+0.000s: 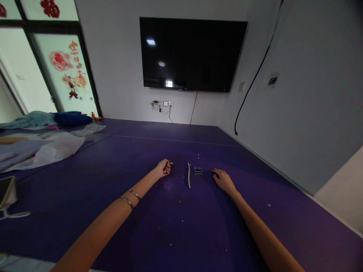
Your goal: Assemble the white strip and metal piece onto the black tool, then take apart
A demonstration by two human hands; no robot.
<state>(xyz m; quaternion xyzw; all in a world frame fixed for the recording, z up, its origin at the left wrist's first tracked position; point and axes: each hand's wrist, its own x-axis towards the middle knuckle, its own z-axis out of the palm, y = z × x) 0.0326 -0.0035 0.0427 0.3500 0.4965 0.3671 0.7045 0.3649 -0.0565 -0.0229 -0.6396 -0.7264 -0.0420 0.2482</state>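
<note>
A: What is the left hand doing?

B: It is closing its fingers around a small dark-and-silver object, just left of the frame's centre. Part of the object is showing past the fingers, but it is looking too small for me to name. Two bracelets are circling that forearm, lower left of the middle.

A: And the right hand?

B: That one is hovering or resting right of centre, I can't tell which. Its fingers are curling loosely and pointing left. A dark patch is showing between thumb and finger (shadow or object, I'm not able to say), so I can't tell whether it is gripping anything.

A: What is lying between them?

B: A thin pale strip is lying near the middle of the frame, running roughly up and down. A small dark rectangular piece is lying just to its right, nearer the right hand. Both are sitting on the purple surface, which is filling most of the lower frame.

A: Anything higher up?

B: A television is hanging at top centre, and a black cable is dangling at upper right.
</note>
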